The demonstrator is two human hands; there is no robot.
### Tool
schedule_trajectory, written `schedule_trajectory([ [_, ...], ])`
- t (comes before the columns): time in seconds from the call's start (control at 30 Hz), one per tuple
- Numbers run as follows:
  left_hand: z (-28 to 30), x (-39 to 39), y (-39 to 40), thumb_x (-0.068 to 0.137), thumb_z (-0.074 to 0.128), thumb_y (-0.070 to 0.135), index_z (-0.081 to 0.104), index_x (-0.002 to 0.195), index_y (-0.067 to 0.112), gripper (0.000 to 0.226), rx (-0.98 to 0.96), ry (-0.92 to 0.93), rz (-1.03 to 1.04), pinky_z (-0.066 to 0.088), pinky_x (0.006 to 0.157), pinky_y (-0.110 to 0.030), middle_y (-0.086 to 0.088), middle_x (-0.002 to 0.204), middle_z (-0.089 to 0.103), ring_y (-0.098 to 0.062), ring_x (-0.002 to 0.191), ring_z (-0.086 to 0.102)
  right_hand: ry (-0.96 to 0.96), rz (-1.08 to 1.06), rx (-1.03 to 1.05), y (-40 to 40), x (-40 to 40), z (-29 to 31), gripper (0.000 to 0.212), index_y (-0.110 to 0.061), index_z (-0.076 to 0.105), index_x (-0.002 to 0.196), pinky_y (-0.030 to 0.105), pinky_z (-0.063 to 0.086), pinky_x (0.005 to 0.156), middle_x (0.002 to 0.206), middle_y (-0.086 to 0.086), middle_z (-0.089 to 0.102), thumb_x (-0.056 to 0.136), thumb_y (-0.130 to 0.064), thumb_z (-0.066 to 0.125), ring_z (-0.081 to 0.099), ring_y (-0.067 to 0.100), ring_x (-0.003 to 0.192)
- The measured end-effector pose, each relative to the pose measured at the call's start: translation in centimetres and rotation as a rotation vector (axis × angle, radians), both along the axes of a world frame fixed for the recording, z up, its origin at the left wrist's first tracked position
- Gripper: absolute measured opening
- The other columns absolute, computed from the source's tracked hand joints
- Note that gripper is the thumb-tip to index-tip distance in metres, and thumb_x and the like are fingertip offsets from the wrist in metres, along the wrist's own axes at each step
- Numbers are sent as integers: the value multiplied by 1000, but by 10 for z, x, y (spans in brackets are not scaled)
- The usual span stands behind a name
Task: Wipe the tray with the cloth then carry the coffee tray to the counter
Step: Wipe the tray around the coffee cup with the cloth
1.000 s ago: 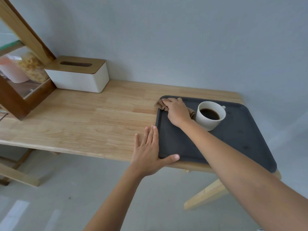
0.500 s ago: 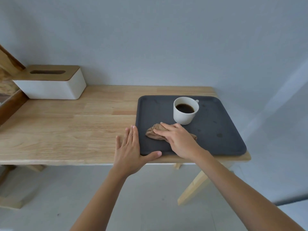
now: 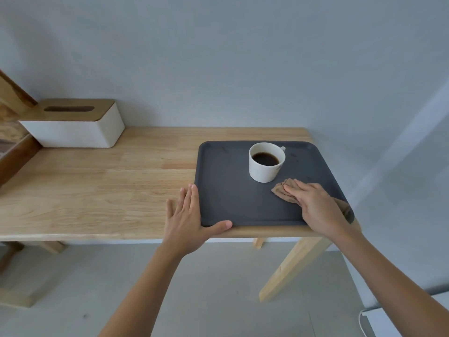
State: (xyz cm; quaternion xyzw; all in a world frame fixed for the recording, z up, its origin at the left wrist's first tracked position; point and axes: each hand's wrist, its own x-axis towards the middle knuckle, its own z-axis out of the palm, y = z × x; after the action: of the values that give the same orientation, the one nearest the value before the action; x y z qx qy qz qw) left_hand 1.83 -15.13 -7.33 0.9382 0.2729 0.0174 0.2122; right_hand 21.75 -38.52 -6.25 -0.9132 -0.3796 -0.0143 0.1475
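Note:
A dark grey tray [image 3: 230, 195] lies on the right end of a wooden table [image 3: 109, 190]. A white cup of black coffee [image 3: 266, 162] stands upright near the tray's far middle. My right hand [image 3: 315, 207] presses flat on a crumpled brown cloth [image 3: 281, 190] at the tray's near right, just in front of the cup. My left hand [image 3: 188, 220] lies flat with fingers spread against the tray's near left corner, thumb along its front rim.
A white tissue box with a wooden lid [image 3: 73, 125] stands at the back left by the wall. A wooden frame [image 3: 12, 142] reaches in at the far left. The tray's front and right sides lie near the table's edges.
My right hand slid the cloth from the tray's far left corner to the near middle, then across to the near right. The left hand stayed at the tray's corner.

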Motion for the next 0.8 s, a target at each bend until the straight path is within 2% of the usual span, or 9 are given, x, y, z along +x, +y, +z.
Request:
schedule_trajectory([
  [0.17, -2, 1, 1, 59, 28, 95, -14, 152, 12, 131, 1, 8, -1, -7, 120, -50, 1, 163, -12, -17, 149, -16, -8, 228, -20, 39, -34, 2, 57, -25, 48, 139, 31, 40, 104, 147, -1, 46, 90, 4, 44, 47, 26, 120],
  [0.27, -3, 2, 2, 58, 26, 96, -14, 152, 12, 132, 9, 14, -1, -6, 120, -50, 0, 163, -13, -17, 149, -17, 7, 310, -36, 80, -49, 3, 62, -26, 42, 143, 32, 36, 110, 152, 1, 40, 89, 5, 44, 41, 25, 127],
  [0.37, -5, 2, 2, 58, 25, 96, -13, 152, 13, 131, 15, 6, -3, -6, 121, -50, 0, 163, -13, -17, 149, -17, -5, 293, -58, 123, -55, 8, 64, -23, 35, 146, 37, 36, 111, 153, 7, 37, 89, 5, 44, 38, 29, 130],
  [0.47, -6, 2, 3, 59, 25, 96, -14, 152, 14, 131, 18, 3, -5, -7, 120, -50, 0, 163, -14, -17, 148, -19, -27, 181, -54, 167, -52, 9, 56, -15, 35, 145, 39, 40, 104, 145, 13, 44, 92, -1, 44, 42, 33, 124],
  [0.57, -6, 2, 3, 59, 24, 96, -17, 151, 15, 130, 25, 15, -10, -9, 120, -50, 0, 162, -16, -16, 148, -21, -75, -19, -81, 209, -37, 6, 44, -3, 36, 140, 37, 40, 96, 133, 19, 50, 96, -6, 40, 46, 33, 116],
  [0.7, -6, 1, 4, 60, 27, 96, -18, 151, 15, 129, 15, 6, -8, -9, 120, -49, 1, 162, -16, -16, 148, -21, 8, -318, -88, 244, -7, 12, 47, 13, 32, 136, 38, 38, 101, 139, 29, 35, 93, -5, 40, 41, 39, 119],
  [0.8, -5, 0, 3, 62, 29, 94, -17, 151, 15, 128, 18, 1, -13, -10, 120, -49, 1, 162, -16, -16, 148, -21, 91, -412, -104, 256, 4, 17, 41, 5, 44, 128, 40, 37, 105, 142, 24, 25, 88, -6, 48, 36, 40, 118],
])
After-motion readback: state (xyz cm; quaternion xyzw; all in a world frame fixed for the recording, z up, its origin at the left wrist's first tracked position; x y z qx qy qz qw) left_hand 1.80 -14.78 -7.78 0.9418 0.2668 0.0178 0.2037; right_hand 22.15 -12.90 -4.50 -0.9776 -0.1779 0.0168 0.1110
